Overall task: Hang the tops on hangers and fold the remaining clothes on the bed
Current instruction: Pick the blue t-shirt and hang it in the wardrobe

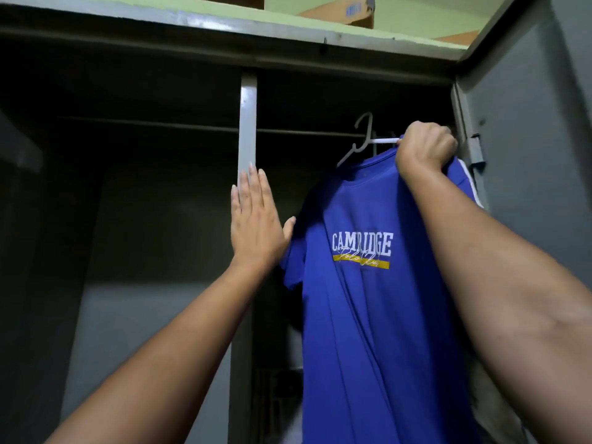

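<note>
A blue T-shirt [362, 315] with white "CAMBRIDGE" lettering and a yellow bar hangs on a white plastic hanger [358, 145]. My right hand [424, 149] grips the hanger's right arm together with the shirt's shoulder, high up by the wardrobe rail [307, 132]. The hanger's hook sits at the rail; I cannot tell whether it rests on it. My left hand [256, 225] is flat with straight fingers against the grey centre post [247, 123], its thumb close to the shirt's left sleeve.
The grey metal wardrobe is open and dark inside. Its right door [525, 129] stands open close to my right arm, with a hinge beside my right hand. A cardboard box [339, 11] lies on top of the wardrobe.
</note>
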A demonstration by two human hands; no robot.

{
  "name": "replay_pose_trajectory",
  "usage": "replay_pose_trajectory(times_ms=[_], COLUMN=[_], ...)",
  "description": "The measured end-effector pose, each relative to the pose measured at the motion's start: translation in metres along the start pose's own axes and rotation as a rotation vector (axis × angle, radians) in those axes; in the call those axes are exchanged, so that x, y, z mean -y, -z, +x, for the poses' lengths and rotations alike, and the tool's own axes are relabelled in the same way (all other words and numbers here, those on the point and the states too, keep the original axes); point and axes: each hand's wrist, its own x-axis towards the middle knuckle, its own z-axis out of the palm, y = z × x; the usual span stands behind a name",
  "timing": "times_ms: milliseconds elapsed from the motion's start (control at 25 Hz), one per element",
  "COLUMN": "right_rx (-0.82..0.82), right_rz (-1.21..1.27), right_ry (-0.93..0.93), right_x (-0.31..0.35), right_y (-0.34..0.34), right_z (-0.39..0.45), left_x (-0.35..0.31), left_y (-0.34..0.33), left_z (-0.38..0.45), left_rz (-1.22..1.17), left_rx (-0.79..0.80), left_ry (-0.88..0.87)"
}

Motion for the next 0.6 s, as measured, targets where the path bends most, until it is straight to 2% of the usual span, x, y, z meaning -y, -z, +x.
replay_pose_trajectory(times_ms=[160,440,520,600], right_rx=[-0.041,-0.01,-0.045,-0.158], right_rz=[-0.033,-0.099,-0.109,-0.115], right_ry=[0.034,0.047,0.046,0.077], right_x=[0.017,0.024,0.022,0.02], right_y=[-0.043,-0.075,-0.074,-0.07], right_z=[0.018,0.003,-0.002,-0.011], left_x=[-0.004,0.0,0.0,0.0], left_y=[-0.02,-0.026,-0.026,-0.024], left_z=[0.005,0.005,0.003,-0.001], left_rz=[0.132,0.218,0.198,0.171], left_rx=[-0.126,-0.185,-0.184,-0.17], left_ry=[0.007,-0.029,-0.038,-0.049])
